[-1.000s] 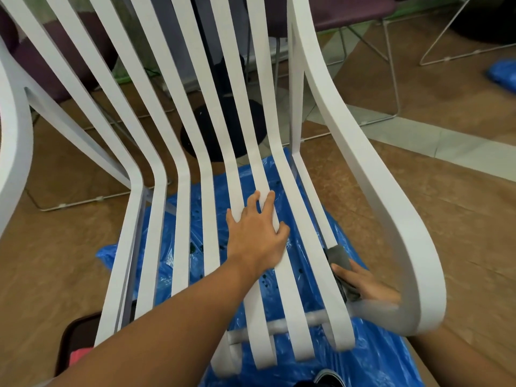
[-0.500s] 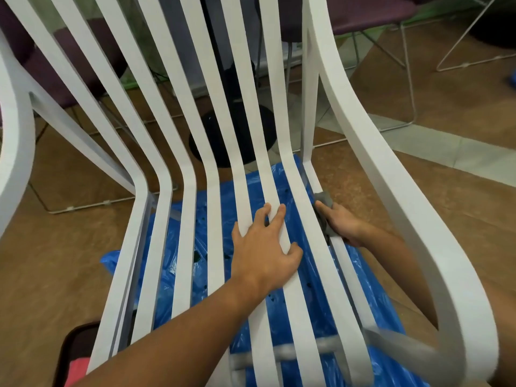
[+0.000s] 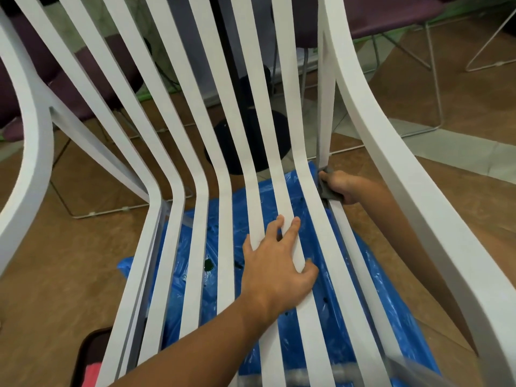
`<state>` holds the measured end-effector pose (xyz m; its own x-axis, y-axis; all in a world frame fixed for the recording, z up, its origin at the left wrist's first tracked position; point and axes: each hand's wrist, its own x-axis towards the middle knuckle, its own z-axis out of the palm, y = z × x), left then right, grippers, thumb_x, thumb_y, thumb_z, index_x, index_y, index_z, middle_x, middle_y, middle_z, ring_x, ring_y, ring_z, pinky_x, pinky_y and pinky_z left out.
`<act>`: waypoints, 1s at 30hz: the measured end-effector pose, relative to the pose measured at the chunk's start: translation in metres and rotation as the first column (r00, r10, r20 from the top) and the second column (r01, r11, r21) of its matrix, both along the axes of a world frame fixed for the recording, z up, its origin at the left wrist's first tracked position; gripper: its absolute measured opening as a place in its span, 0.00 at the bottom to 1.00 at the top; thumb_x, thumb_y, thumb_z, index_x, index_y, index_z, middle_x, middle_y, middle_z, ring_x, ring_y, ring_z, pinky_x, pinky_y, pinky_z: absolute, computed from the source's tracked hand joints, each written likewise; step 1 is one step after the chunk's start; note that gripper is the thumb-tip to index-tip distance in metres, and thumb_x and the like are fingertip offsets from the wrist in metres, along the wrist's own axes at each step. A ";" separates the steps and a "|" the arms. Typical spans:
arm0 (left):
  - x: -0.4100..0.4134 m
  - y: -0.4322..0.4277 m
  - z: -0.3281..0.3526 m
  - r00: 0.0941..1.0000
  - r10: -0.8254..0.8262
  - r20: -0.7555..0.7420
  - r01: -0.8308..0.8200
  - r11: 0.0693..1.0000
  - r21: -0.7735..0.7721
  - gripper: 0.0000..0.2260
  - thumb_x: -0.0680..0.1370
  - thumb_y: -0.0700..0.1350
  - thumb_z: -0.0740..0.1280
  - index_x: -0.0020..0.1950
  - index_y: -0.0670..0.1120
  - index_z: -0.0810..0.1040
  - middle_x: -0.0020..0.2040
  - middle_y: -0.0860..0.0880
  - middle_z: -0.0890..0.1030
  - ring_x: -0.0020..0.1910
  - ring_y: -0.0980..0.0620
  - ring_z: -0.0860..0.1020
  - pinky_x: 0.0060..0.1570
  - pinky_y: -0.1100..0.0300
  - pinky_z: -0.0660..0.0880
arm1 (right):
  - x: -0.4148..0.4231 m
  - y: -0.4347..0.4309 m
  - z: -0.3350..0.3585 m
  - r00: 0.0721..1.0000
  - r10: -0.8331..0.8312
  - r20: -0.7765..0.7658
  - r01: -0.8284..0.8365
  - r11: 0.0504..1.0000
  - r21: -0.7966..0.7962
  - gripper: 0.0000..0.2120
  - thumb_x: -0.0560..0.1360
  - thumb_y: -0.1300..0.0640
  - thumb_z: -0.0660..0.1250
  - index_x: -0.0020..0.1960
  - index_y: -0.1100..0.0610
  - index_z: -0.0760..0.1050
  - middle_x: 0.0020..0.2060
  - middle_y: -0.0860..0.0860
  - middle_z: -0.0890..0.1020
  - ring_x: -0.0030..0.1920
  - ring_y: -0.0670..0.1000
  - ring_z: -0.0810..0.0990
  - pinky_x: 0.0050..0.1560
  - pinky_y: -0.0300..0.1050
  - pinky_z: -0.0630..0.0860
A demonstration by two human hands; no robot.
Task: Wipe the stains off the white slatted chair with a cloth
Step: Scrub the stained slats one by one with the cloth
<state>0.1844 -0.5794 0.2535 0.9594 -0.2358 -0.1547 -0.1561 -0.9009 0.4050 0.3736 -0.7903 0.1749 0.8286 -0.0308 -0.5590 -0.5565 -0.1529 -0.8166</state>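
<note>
**Position.** The right hand (image 3: 342, 187) reaches in under the arm-rail of the white slatted chair (image 3: 405, 169). Its grip is clamped on a bunched grey cloth (image 3: 329, 194). The cloth is pressed to the outermost slat at the chair's right edge, at the bend where seat meets back. The left hand (image 3: 279, 269) lies on the middle seat slats. Its grip is apart, fingers spread flat and holding nothing.

**Hazards.**
- The cloth sits at a narrow gap between the outer slat and the upright. A hard stroke could wedge or snag it there.
- The right forearm is boxed in by the arm-rail, so reach looks limited. Stains farther along the slat may be missed.
- No stain can be made out on the slats, so cover cannot be judged.
- The chair stands on a blue plastic sheet (image 3: 127, 266). Sideways pressure could make it slide if the left hand eases.
- The left fingertips (image 3: 279, 219) lie near the slat gaps and could get nipped.

**Surroundings.**
- A green spot (image 3: 208, 265) lies on the sheet under the seat.
- A dark round base (image 3: 245, 141) stands on the floor (image 3: 55, 247) behind the chair back.
- Purple wire-legged chairs (image 3: 391, 12) stand beyond it.
- A dark tray-like object (image 3: 92, 358) lies near the chair's front left corner.
- None of these blocks the hands.
</note>
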 end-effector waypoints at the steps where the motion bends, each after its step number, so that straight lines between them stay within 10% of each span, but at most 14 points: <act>1: 0.000 0.000 0.000 1.000 -0.001 -0.004 0.001 1.000 0.005 0.36 0.78 0.62 0.61 0.82 0.61 0.49 0.82 0.56 0.50 0.78 0.54 0.59 0.78 0.43 0.37 | -0.001 0.001 -0.001 0.999 -0.034 -0.011 0.033 0.999 -0.014 0.23 0.84 0.48 0.53 0.61 0.68 0.72 0.49 0.67 0.78 0.46 0.64 0.79 0.48 0.51 0.82; 3: 0.000 -0.001 0.000 1.000 0.000 -0.014 0.000 1.000 0.011 0.35 0.78 0.62 0.59 0.82 0.61 0.48 0.81 0.56 0.50 0.77 0.53 0.62 0.78 0.43 0.37 | -0.008 0.001 -0.006 0.997 -0.078 0.007 0.079 0.996 -0.052 0.22 0.83 0.46 0.56 0.58 0.66 0.75 0.52 0.65 0.81 0.48 0.64 0.81 0.55 0.60 0.80; 9: 0.001 -0.003 0.001 0.999 0.010 -0.034 -0.009 1.000 0.024 0.33 0.78 0.61 0.57 0.81 0.61 0.49 0.81 0.53 0.51 0.73 0.50 0.69 0.78 0.41 0.41 | -0.053 0.002 -0.010 0.997 -0.037 0.072 0.030 0.995 0.096 0.20 0.84 0.45 0.55 0.49 0.62 0.70 0.43 0.63 0.74 0.35 0.61 0.73 0.31 0.50 0.74; 14: 0.001 -0.002 0.001 0.999 0.012 -0.030 -0.012 1.000 0.023 0.33 0.78 0.61 0.57 0.82 0.60 0.50 0.81 0.52 0.52 0.72 0.49 0.69 0.78 0.39 0.43 | -0.102 0.002 -0.012 0.995 -0.092 0.048 0.084 0.986 0.143 0.31 0.82 0.43 0.59 0.62 0.74 0.68 0.50 0.78 0.74 0.45 0.68 0.77 0.47 0.73 0.74; 21: 0.000 -0.003 0.000 1.000 0.012 -0.017 -0.012 1.000 0.016 0.32 0.79 0.61 0.57 0.82 0.59 0.51 0.81 0.51 0.53 0.72 0.49 0.70 0.78 0.36 0.42 | -0.182 -0.003 -0.015 0.992 -0.112 -0.064 0.123 0.974 0.190 0.30 0.78 0.43 0.66 0.69 0.65 0.66 0.59 0.77 0.70 0.55 0.80 0.73 0.55 0.81 0.65; 30: -0.002 -0.003 0.001 1.000 0.021 -0.014 -0.021 1.000 0.010 0.32 0.78 0.60 0.58 0.82 0.59 0.53 0.81 0.51 0.53 0.72 0.49 0.71 0.77 0.35 0.41 | -0.286 -0.021 -0.005 0.986 0.106 -0.128 -0.070 0.962 0.264 0.39 0.68 0.35 0.73 0.69 0.59 0.73 0.60 0.57 0.82 0.60 0.53 0.81 0.61 0.46 0.76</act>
<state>0.1824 -0.5821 0.2550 0.9618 -0.2137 -0.1708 -0.1310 -0.9078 0.3984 0.0873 -0.8109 0.1701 0.7347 0.1987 -0.6487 -0.6616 -0.0015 -0.7498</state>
